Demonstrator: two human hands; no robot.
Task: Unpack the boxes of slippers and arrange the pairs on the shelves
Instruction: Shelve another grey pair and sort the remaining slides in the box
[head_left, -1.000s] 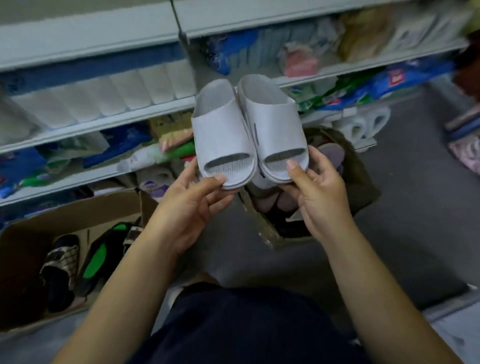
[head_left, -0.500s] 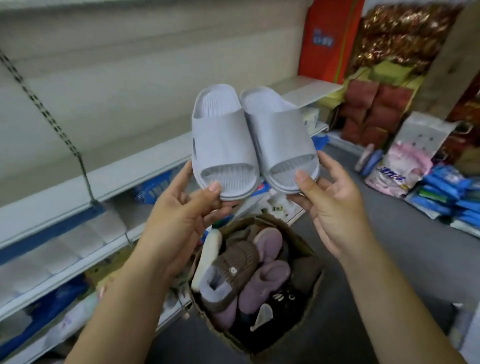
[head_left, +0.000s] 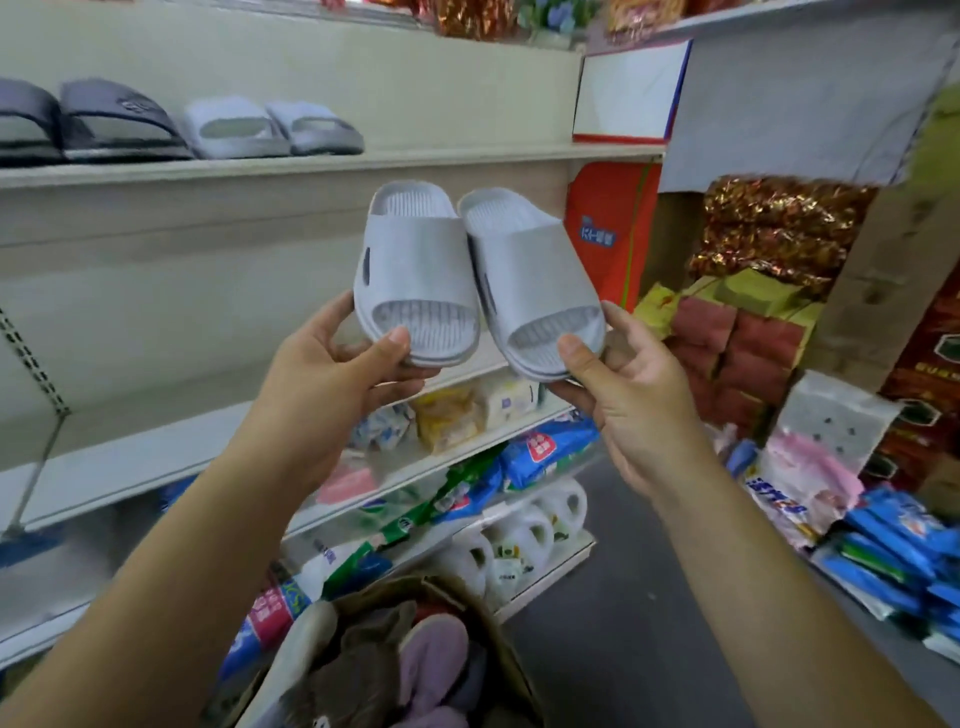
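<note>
I hold the grey slippers (head_left: 475, 275) side by side before the shelf (head_left: 311, 161), left hand (head_left: 332, 384) and right hand (head_left: 628, 410) each pinching a toe end, thumb on top. They look light, springy foam, so toe grips should suffice.

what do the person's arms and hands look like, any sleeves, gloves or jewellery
The left hand and right hand are bare: no gloves, rings, watch or bracelet. The thumbnails look short and plain. The left arm and right arm are uncovered to the picture's edge; no sleeve shows.
</note>
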